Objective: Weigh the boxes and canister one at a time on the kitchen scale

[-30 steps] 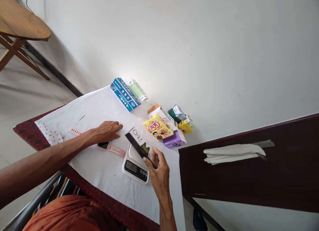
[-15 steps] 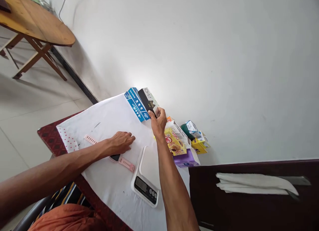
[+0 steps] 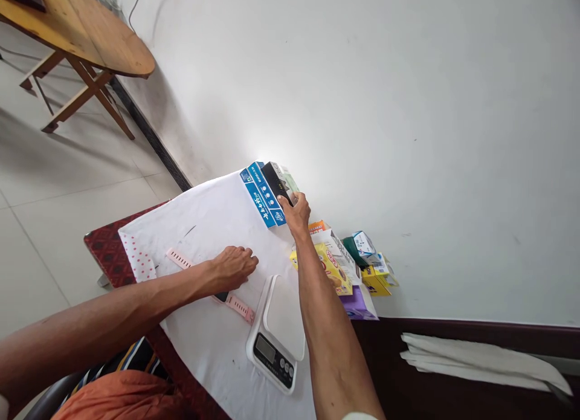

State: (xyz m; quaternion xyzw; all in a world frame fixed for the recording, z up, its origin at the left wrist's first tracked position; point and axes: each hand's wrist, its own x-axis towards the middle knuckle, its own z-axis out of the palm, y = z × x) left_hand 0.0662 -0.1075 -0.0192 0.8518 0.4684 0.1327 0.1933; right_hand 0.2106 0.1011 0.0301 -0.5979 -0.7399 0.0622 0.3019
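My right hand [image 3: 296,213] grips the near end of a black and grey box [image 3: 277,181], thumb on its near side. That box stands against a blue box [image 3: 263,196] with white lettering at the far edge of the cloth. My left hand [image 3: 235,267] rests on the white cloth with loosely bent fingers and holds nothing; its thumb is hidden. Beneath the left forearm lies a pink-strapped smartwatch [image 3: 240,306], partly covered. A white kitchen scale [image 3: 276,335] with a dark display sits between my arms, its plate bare.
Right of my right forearm are a yellow box [image 3: 338,269], a purple pack [image 3: 362,302], a white and green pack [image 3: 362,248] and several others. The white cloth [image 3: 203,217] covers a red-patterned table [image 3: 104,242]. A wall rises behind; a round wooden table [image 3: 104,33] stands far left.
The whole view has shifted, so everything sits slightly further right and lower. The black and grey box now leans closer along the blue box, still in my right hand. My left hand stays on the cloth.
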